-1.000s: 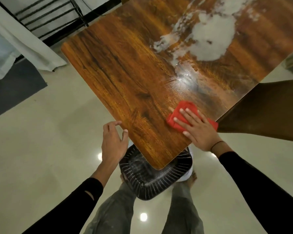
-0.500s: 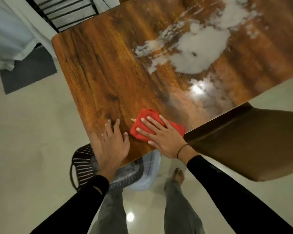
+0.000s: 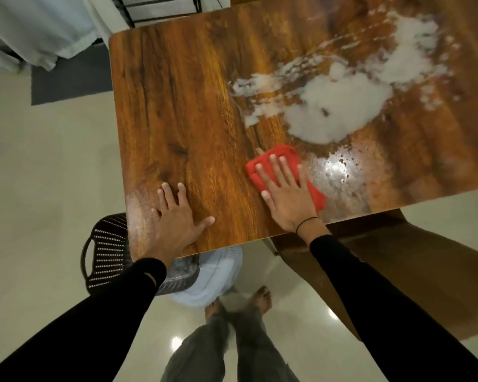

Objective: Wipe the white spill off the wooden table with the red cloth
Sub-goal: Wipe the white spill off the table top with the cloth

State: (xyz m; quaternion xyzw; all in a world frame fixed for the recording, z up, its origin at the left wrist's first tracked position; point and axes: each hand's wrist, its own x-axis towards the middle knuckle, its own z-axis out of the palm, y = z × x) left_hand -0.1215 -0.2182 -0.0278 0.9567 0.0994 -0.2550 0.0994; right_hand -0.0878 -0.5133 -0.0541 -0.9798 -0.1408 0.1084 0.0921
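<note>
Cloth at the spill's near edge, wiping barely begun.

The right hand point(image 3: 284, 197) lay flat with fingers straight, pressing the red cloth point(image 3: 283, 172) on the table point(image 3: 177, 106) just short of the white spill point(image 3: 337, 111), most of which spread beyond it toward the far side. The left hand point(image 3: 174, 219) rested open and splayed near the table's front edge, holding nothing. Next, probably, a firm push forward into the white patch.
</note>
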